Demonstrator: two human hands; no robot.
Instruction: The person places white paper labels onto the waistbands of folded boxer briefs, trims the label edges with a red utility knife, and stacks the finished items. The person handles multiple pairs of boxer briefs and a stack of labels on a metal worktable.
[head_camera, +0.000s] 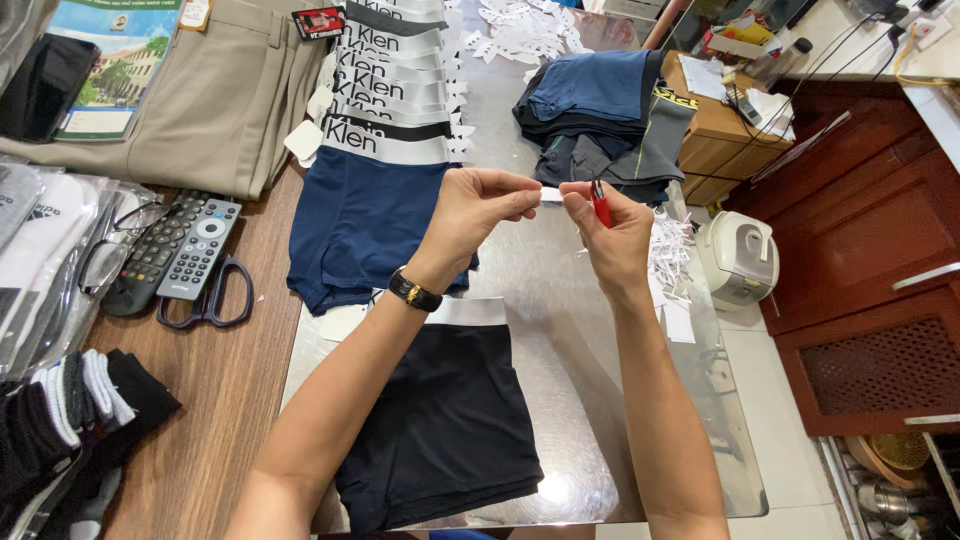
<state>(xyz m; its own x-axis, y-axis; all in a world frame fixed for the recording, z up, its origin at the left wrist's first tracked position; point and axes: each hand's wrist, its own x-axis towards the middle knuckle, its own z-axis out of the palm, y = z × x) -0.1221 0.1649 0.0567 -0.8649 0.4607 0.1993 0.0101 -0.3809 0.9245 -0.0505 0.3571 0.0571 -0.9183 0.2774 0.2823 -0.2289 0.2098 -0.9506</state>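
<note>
Both hands meet above a shiny metal sheet (590, 330) that covers part of a brown wooden table (235, 400). The left hand (478, 210), with a black and gold wristband (414, 292) on its wrist, has thumb and forefinger pressed together on one end of a small white paper tag (551, 194). The right hand (610, 232) grips the tag's other end, and its fingers are also closed around a small red-handled tool (600, 204); what kind of tool it is cannot be told.

Under the forearms lies one pair of black boxer briefs with a grey waistband (440, 420), flat on the metal. Beyond it, one pair of navy blue boxer briefs (355, 225) tops an overlapping row of folded briefs (385, 70), of which about seven white or grey waistbands show. To the right sits one heap of dark blue, grey and black garments (600, 115). Scraps of cut white paper (668, 250) lie just right of the hands, and a second scatter (520, 25) lies at the far edge.

On the wood at left are two remote controls, one grey (200, 245) and one black (150, 255), touching one pair of black-handled scissors (215, 295). One pair of folded beige trousers (215, 95) lies beyond them, and rolled black, grey and white socks (70, 400) sit at the near left.
</note>
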